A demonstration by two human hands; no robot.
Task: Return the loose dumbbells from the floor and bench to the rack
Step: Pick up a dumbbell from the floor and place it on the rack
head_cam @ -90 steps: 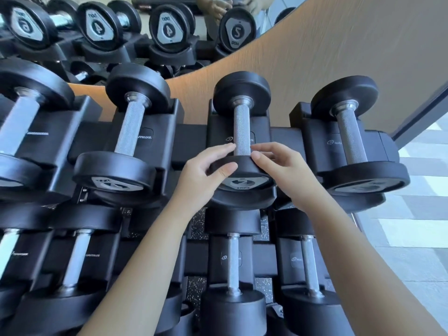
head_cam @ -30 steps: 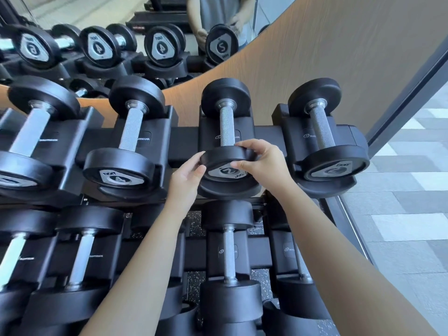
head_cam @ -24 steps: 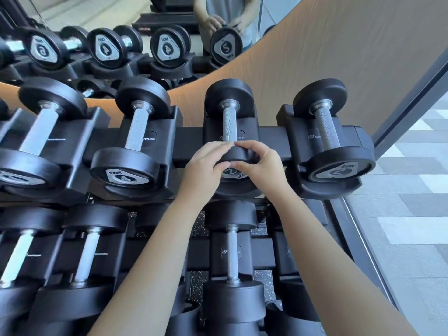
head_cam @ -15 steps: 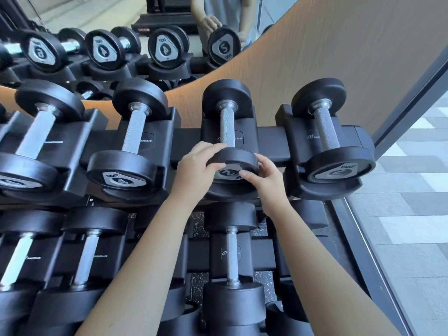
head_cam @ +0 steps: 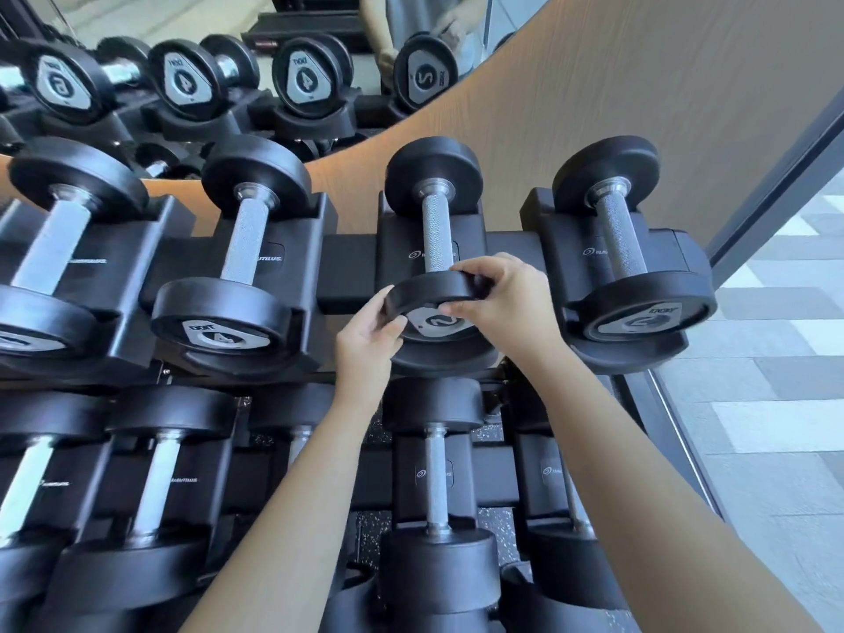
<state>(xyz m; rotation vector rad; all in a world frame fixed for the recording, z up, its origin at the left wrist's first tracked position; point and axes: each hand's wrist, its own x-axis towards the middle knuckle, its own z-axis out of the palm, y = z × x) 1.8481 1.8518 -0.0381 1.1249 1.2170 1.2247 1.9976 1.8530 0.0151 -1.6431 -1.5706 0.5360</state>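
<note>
A small black dumbbell point(head_cam: 436, 230) marked 2 lies in its cradle on the top row of the black rack point(head_cam: 347, 262), handle pointing away from me. Both hands grip its near head. My left hand point(head_cam: 367, 342) holds the head's lower left rim with thumb and fingers. My right hand point(head_cam: 500, 296) curls over the top right rim, thumb underneath by the silver label. A matching dumbbell marked 2 point(head_cam: 625, 249) rests in the cradle to the right, and a larger one marked 4 point(head_cam: 237, 267) sits to the left.
Several more dumbbells fill the lower row point(head_cam: 436, 486) under my forearms. A mirror point(head_cam: 228, 75) behind the rack reflects the dumbbell ends and a person's torso. A curved wooden wall panel point(head_cam: 616, 98) rises at the back right, and grey tiled floor point(head_cam: 776, 381) lies to the right.
My right hand has shifted from the lower right of the near head up over its top rim. My left hand has slid from the top down to the lower left rim. The dumbbell stays in its cradle.
</note>
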